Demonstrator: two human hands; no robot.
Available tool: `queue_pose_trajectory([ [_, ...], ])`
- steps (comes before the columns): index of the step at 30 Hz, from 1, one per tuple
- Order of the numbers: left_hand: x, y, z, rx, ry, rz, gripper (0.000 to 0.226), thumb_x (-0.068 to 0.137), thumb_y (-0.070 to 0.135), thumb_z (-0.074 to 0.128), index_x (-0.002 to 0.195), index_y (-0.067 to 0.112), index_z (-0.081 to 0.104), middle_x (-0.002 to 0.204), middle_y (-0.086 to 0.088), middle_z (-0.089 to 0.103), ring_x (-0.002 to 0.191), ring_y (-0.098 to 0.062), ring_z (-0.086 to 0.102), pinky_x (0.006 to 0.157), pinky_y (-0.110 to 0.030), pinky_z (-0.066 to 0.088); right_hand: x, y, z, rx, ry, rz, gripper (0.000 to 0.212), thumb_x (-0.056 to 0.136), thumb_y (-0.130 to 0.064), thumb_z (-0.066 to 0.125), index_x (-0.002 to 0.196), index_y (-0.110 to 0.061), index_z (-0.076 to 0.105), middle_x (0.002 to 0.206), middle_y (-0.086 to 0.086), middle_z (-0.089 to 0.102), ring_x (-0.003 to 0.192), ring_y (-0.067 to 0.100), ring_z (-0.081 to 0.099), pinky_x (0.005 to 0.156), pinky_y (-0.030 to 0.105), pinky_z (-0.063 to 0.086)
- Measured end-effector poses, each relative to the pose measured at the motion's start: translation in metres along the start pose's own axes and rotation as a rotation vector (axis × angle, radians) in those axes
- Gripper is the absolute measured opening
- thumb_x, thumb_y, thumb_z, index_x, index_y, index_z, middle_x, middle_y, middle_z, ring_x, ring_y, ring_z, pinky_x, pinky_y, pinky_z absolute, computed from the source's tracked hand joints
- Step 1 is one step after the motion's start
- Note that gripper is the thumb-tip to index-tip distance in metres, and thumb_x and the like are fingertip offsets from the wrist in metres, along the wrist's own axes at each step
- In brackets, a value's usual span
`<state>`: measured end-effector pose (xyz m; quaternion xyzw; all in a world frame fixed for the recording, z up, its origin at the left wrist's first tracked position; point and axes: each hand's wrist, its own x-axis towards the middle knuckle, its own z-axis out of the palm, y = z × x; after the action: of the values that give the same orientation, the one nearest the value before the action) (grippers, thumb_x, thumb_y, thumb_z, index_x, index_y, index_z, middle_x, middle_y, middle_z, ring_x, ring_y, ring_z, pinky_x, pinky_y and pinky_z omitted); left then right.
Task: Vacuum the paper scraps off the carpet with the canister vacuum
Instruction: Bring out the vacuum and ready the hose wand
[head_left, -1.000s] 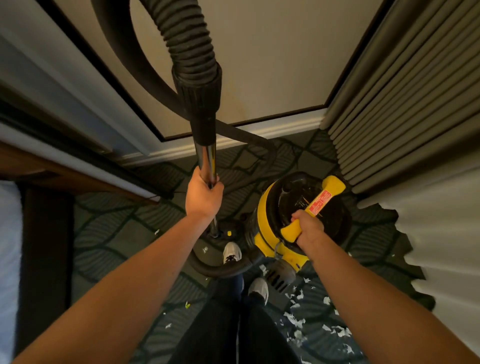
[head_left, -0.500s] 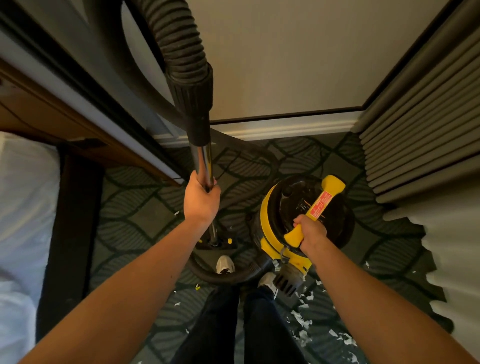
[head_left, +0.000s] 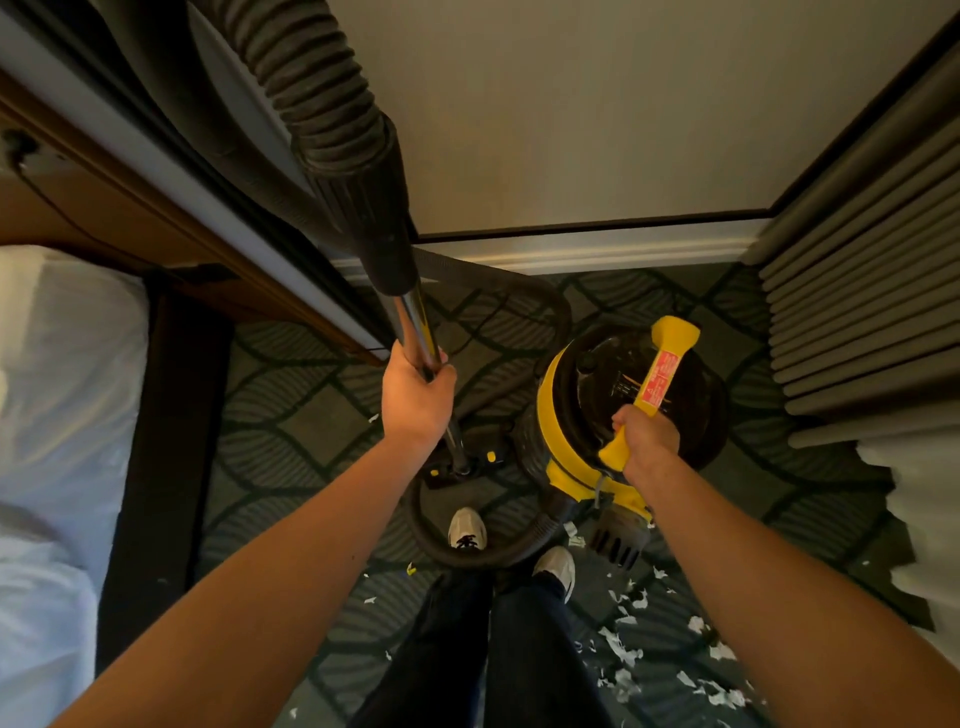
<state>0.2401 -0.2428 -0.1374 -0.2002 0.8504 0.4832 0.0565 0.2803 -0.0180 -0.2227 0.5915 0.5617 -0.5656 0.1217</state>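
My right hand (head_left: 645, 441) is closed tight around the yellow handle (head_left: 658, 382) on top of the vacuum (head_left: 592, 410), gripping its near end, with the red label just beyond my knuckles. My left hand (head_left: 415, 402) is wrapped fully around the metal tube (head_left: 415, 332), a little below the black cuff where the ribbed hose (head_left: 311, 88) joins it. The floor head (head_left: 462, 467) sits just under and beyond that hand, on the carpet (head_left: 291, 415).

The canister looks like a stiff plastic drum with a motor inside, so I judge it fairly heavy and bottom-weighted; the handle is the right place to carry it, gripped nearer its middle so it hangs level. The tube is rigid, smooth and probably slick, so a full wrap suits it. The hose is soft and springy, looping around my shoes (head_left: 467, 527), and I think it could snag my feet.

The paper scraps (head_left: 623, 644) lie mostly below my right forearm, behind the vacuum, with a few stray bits near my left wrist. They look light and flimsy.
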Motion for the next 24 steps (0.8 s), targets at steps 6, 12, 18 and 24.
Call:
queue_pose_trajectory([
  [6, -0.001, 0.004, 0.009, -0.015, -0.006, 0.0, 0.019, 0.089, 0.003, 0.06, 0.107, 0.009, 0.057, 0.084, 0.011, 0.052, 0.071, 0.001, 0.053, 0.056, -0.002, 0.042, 0.014, -0.022, -0.006, 0.004, 0.009, -0.014, 0.016, 0.084, -0.005, 0.062, 0.07, -0.009, 0.056, 0.072, 0.004, 0.054, 0.063, 0.017, 0.049, 0.072, 0.033, 0.042],
  [12, 0.002, 0.004, 0.023, -0.013, -0.014, -0.009, 0.017, 0.088, 0.006, 0.061, 0.103, 0.013, 0.057, 0.087, 0.006, 0.055, 0.079, -0.006, 0.057, 0.07, -0.019, 0.048, 0.033, -0.032, -0.011, -0.023, -0.006, -0.033, 0.014, 0.081, -0.004, 0.064, 0.071, -0.009, 0.056, 0.074, 0.006, 0.053, 0.068, 0.021, 0.05, 0.071, 0.034, 0.045],
  [18, 0.004, 0.009, 0.033, 0.01, -0.028, 0.002, 0.015, 0.088, 0.004, 0.06, 0.1, 0.013, 0.056, 0.082, 0.007, 0.053, 0.07, -0.005, 0.055, 0.058, -0.011, 0.045, 0.052, -0.026, -0.011, -0.032, -0.105, 0.057, 0.014, 0.085, -0.005, 0.066, 0.075, -0.007, 0.057, 0.093, 0.015, 0.06, 0.084, 0.03, 0.059, 0.084, 0.044, 0.051],
  [24, 0.001, 0.017, 0.04, 0.044, -0.042, 0.03, 0.017, 0.088, 0.003, 0.061, 0.101, 0.012, 0.056, 0.081, 0.008, 0.052, 0.071, -0.005, 0.054, 0.058, -0.009, 0.044, 0.05, -0.031, -0.013, -0.08, -0.125, 0.064, 0.048, 0.089, -0.01, 0.065, 0.134, 0.001, 0.052, 0.13, 0.019, 0.057, 0.112, 0.034, 0.056, 0.095, 0.042, 0.047],
])
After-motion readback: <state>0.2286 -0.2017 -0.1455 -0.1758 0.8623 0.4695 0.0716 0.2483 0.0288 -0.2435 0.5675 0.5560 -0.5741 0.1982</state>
